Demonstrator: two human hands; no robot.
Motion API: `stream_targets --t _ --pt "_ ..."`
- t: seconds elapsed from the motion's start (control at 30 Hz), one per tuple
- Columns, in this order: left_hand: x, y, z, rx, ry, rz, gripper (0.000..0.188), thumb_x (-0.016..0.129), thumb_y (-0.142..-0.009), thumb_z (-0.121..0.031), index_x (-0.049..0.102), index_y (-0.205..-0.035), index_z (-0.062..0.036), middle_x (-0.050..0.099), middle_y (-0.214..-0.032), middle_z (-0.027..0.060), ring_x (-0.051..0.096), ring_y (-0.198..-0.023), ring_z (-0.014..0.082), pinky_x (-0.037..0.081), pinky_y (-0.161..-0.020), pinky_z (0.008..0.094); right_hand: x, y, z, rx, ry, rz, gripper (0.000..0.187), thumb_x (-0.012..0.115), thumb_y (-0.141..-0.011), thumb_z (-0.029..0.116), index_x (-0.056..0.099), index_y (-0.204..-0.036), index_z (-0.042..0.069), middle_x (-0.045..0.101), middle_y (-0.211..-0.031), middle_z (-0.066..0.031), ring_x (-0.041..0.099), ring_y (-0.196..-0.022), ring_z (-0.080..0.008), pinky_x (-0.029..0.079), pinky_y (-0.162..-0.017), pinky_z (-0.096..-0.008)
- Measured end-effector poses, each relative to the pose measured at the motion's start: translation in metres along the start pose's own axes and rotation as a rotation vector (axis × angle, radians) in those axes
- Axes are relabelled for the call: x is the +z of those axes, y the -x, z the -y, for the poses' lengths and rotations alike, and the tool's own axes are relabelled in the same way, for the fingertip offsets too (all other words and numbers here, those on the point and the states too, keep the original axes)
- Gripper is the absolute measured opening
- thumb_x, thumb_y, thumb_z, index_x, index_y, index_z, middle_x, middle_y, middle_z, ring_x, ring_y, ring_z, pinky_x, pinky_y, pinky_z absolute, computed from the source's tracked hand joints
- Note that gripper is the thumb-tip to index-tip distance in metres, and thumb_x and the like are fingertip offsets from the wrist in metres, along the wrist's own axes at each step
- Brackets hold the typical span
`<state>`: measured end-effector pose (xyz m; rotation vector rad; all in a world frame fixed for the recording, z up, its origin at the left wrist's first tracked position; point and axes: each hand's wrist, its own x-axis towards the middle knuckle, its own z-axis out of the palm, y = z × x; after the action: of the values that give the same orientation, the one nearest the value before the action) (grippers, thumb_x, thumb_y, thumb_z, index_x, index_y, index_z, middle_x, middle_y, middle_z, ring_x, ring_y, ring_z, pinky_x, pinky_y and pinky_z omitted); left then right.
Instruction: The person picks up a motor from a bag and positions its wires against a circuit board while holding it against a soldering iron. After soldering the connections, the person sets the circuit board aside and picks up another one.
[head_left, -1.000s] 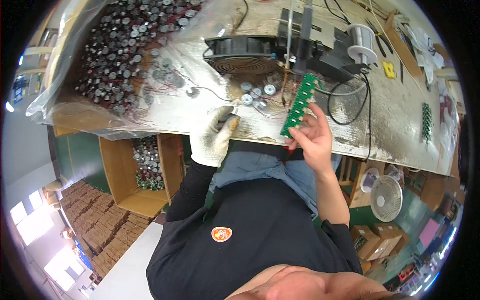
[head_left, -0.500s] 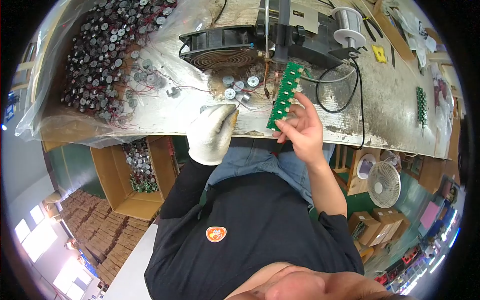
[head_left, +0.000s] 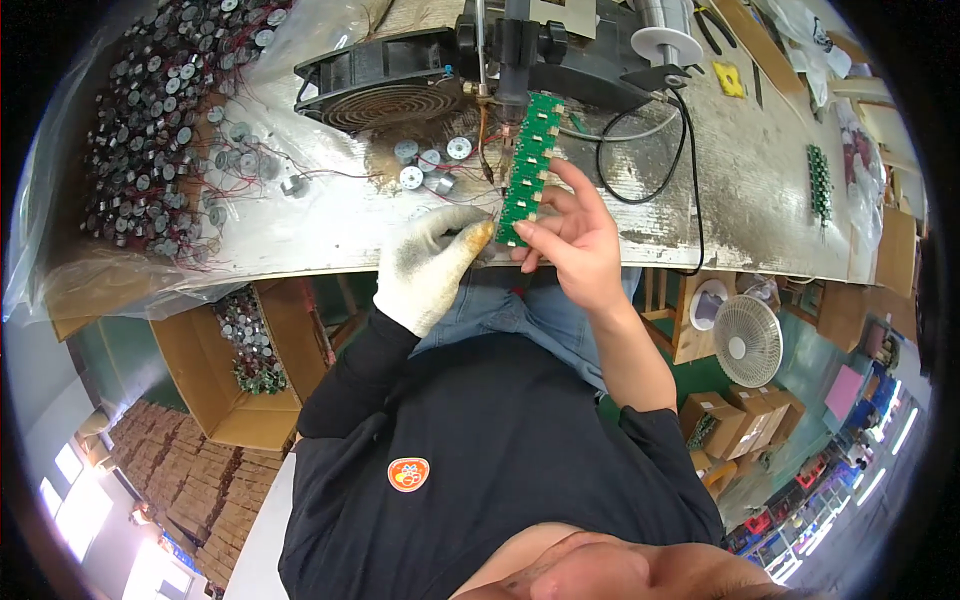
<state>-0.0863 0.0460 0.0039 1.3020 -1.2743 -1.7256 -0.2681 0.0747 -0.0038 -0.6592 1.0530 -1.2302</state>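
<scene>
Head view: right hand (head_left: 575,245) gripping board (head_left: 527,170)

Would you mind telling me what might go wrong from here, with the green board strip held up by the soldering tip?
1. The bare right hand pinches the green board strip close to the soldering tip; a slip may burn the fingers.
2. The strip is held only at its lower end, so it may wobble against the tip.
3. Loose small motors and thin wires lie right beside the gloved left hand; one could snag.
</scene>
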Motion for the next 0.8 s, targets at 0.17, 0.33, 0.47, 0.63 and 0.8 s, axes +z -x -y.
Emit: stream_targets --t 0.17,0.33,0.47,0.63,0.8 --pt "0.0 -0.003 -0.004 -0.149 0.172 0.056 0.024 0.061 -0.09 -0.014 0.06 -0.103 0.0064 0.064 -0.089 0.0073 0.06 -0.08 0.0099 0.048 -0.072 0.0232 -0.001 -0.001 0.002 -0.009 0.012 -0.008 0.066 0.061 -0.082 -0.009 0.031 -0.139 0.004 0.055 -0.106 -0.0172 0.065 -0.068 -0.0187 0.05 -0.05 -0.0237" --pt "0.005 -0.004 -0.001 -0.029 0.03 0.039 0.022 0.06 -0.089 -0.013 0.061 -0.1 0.0054 0.063 -0.085 0.0056 0.058 -0.073 0.0089 0.048 -0.067 0.0231 -0.002 -0.001 0.0 -0.016 0.019 0.012 0.067 0.058 -0.081 -0.011 0.028 -0.14 0.002 0.057 -0.108 -0.0182 0.065 -0.068 -0.0198 0.052 -0.049 -0.0246" --pt "0.003 -0.009 -0.006 -0.064 0.012 0.049 0.02 0.061 -0.088 -0.012 0.062 -0.097 0.005 0.063 -0.083 0.0058 0.058 -0.072 0.0089 0.047 -0.065 0.0232 -0.001 -0.002 0.001 -0.026 -0.002 0.007 0.067 0.058 -0.081 -0.011 0.027 -0.14 0.002 0.057 -0.108 -0.0187 0.065 -0.067 -0.0198 0.052 -0.049 -0.0246" --pt "0.0 -0.015 -0.011 -0.055 -0.046 0.053 0.016 0.064 -0.083 -0.011 0.065 -0.088 0.0045 0.063 -0.078 0.0049 0.056 -0.07 0.0086 0.046 -0.062 0.024 0.001 -0.005 0.002 -0.019 -0.046 0.002 0.067 0.06 -0.082 -0.01 0.028 -0.14 0.004 0.056 -0.108 -0.0183 0.066 -0.068 -0.0199 0.053 -0.051 -0.0243" --pt "-0.003 -0.021 -0.006 -0.064 0.023 0.048 0.016 0.065 -0.082 -0.011 0.065 -0.086 0.0041 0.063 -0.075 0.0044 0.056 -0.068 0.0083 0.044 -0.06 0.0235 0.002 -0.009 0.001 -0.035 -0.059 0.005 0.068 0.06 -0.082 -0.01 0.028 -0.14 0.004 0.057 -0.108 -0.0179 0.066 -0.068 -0.0203 0.053 -0.051 -0.0246"
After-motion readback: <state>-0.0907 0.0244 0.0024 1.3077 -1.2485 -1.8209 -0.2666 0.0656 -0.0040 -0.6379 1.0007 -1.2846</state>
